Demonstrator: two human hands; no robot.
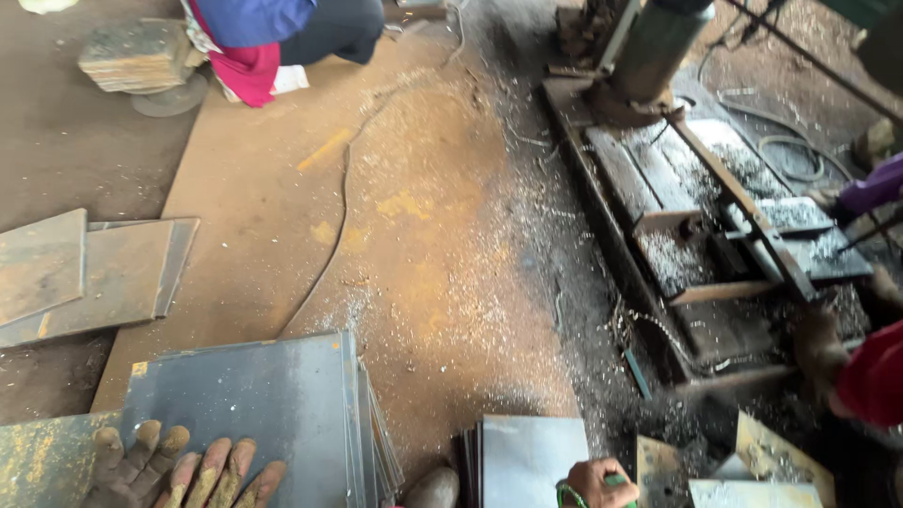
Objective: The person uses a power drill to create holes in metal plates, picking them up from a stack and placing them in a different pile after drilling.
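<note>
1. a workshop floor (pixel 423 235) seen from above, rust-brown and strewn with bright metal shavings.
2. the left hand (pixel 183 468), in a dirty work glove with worn yellowish fingertips, lies flat with the fingers spread, at the near edge of the floor.
3. it rests on the near edge of a stack of dark steel plates (pixel 254 414), square-cut sheets piled slightly fanned at their right side; most of the stack stretches away from the fingertips, toward the middle of the floor.
4. the right hand (pixel 594 482), bare, is curled shut around a green object (pixel 567 496) that is too hidden to identify.
5. it sits at the near right corner of a second, smaller stack of grey plates (pixel 527 456), just right of the first stack and apart from it.
6. a rounded shoe tip (pixel 435 489) shows between the two stacks.
7. at the left edge of the floor lie more rusty plates (pixel 85 277), overlapping.
8. at the right stands a drilling machine base (pixel 696 235), a long slotted steel bed coated in shavings, with a round column (pixel 654 47) rising at its far end.
9. another person in blue and red clothing (pixel 273 38) crouches at the far edge of the floor, well away from both hands.
10. a red sleeve (pixel 870 376) of someone else enters at the right edge.
</note>
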